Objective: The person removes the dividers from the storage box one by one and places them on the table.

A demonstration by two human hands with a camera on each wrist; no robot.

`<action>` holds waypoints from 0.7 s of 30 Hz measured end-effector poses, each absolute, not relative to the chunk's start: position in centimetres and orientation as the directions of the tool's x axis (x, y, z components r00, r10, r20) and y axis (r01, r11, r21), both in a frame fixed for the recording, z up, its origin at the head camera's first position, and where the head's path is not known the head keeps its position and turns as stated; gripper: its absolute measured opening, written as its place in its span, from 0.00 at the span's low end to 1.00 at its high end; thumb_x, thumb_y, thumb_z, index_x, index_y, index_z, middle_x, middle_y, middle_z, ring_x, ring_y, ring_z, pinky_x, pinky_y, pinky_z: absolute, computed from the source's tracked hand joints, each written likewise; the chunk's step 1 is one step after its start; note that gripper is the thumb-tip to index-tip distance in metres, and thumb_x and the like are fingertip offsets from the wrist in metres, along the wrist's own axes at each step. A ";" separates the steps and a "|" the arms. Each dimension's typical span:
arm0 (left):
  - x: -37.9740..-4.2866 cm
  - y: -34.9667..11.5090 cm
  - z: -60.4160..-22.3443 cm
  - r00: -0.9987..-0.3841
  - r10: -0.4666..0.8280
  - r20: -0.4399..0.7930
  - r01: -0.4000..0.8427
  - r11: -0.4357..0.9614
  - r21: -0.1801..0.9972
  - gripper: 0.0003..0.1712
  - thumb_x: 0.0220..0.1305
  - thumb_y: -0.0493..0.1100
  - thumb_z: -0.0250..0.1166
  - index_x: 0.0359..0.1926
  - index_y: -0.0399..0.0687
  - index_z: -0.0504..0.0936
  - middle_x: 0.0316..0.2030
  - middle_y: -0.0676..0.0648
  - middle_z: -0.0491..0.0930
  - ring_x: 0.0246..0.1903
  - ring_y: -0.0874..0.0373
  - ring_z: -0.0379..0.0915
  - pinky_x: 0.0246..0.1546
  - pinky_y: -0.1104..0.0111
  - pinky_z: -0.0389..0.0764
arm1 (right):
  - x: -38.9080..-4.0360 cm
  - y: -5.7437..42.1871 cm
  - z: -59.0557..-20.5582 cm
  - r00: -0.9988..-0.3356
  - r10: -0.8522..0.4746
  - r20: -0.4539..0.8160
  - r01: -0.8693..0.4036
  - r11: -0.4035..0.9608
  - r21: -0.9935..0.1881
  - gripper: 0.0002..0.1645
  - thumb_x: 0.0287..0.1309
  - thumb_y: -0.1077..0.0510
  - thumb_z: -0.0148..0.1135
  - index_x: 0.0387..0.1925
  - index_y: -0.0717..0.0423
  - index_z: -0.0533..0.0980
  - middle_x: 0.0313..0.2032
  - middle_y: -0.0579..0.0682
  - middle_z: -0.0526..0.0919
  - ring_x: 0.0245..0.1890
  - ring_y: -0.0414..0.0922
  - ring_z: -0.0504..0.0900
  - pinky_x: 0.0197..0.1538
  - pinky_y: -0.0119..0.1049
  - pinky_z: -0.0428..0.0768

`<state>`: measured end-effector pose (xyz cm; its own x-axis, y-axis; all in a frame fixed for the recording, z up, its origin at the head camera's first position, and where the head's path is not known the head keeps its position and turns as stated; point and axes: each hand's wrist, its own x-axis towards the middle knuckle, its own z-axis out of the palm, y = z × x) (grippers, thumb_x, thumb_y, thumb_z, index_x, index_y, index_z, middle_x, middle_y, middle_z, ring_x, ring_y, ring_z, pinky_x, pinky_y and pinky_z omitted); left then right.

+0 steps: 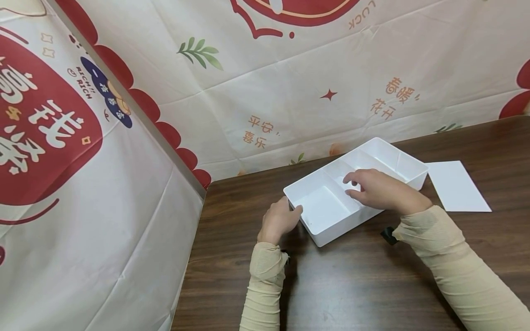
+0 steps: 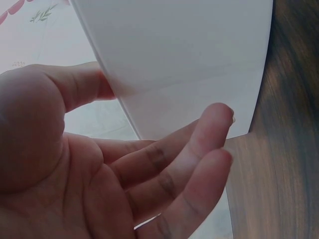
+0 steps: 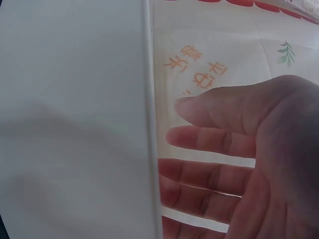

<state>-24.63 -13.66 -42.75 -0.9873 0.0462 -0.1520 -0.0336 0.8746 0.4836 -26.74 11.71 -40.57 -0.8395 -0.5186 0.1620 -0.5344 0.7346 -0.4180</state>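
A long white tray (image 1: pixel 329 230) with three compartments lies at a slant on the wooden table. My left hand (image 1: pixel 278 220) is at its left end, thumb over the rim. In the left wrist view, the tray's end wall (image 2: pixel 184 55) stands between my thumb (image 2: pixel 84 87) and the fingers (image 2: pixel 204 134) outside. My right hand (image 1: pixel 374 189) reaches across the front wall, above the middle compartment, with fingers loosely bent and nothing between them. The right wrist view has that tray wall (image 3: pixel 75 99) at left, with the fingers (image 3: pixel 212 142) past its edge.
A flat white sheet (image 1: pixel 459 188) lies on the dark wooden table (image 1: pixel 352 285), right of the tray and partly behind its corner. Printed white cloth (image 1: pixel 265 101) hangs along the back edge. Another printed cloth (image 1: pixel 136 230) borders the table's left side.
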 end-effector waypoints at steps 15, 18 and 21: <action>-24.6 -13.8 -42.9 -0.985 0.051 -0.164 -0.036 0.873 0.486 0.32 0.65 0.57 0.52 0.60 0.38 0.72 0.51 0.38 0.79 0.42 0.47 0.75 0.44 0.51 0.76 | -27.2 12.4 -40.6 -0.854 -0.494 0.166 -0.515 0.751 -0.414 0.19 0.54 0.59 0.63 0.46 0.67 0.78 0.34 0.59 0.83 0.29 0.47 0.77 0.32 0.44 0.78; -24.7 -13.8 -42.9 -0.985 0.051 -0.165 -0.035 0.874 0.484 0.32 0.65 0.57 0.52 0.59 0.38 0.72 0.50 0.39 0.80 0.40 0.48 0.74 0.43 0.52 0.76 | -27.3 12.7 -40.6 -0.859 -0.484 0.167 -0.507 0.755 -0.416 0.19 0.54 0.59 0.63 0.46 0.66 0.77 0.34 0.57 0.83 0.29 0.46 0.76 0.31 0.43 0.78; -24.7 -13.8 -42.9 -0.985 0.053 -0.161 -0.031 0.876 0.481 0.31 0.64 0.57 0.52 0.58 0.38 0.73 0.47 0.39 0.81 0.37 0.49 0.73 0.41 0.53 0.76 | -27.3 12.9 -40.5 -0.859 -0.482 0.174 -0.508 0.755 -0.415 0.19 0.54 0.60 0.63 0.46 0.67 0.77 0.32 0.56 0.83 0.29 0.46 0.76 0.30 0.42 0.77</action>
<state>-24.72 -13.85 -42.89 -0.9855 0.0533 -0.1614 -0.0313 0.8764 0.4806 -27.27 12.90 -40.49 -0.8585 -0.4821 0.1745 -0.5081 0.7545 -0.4153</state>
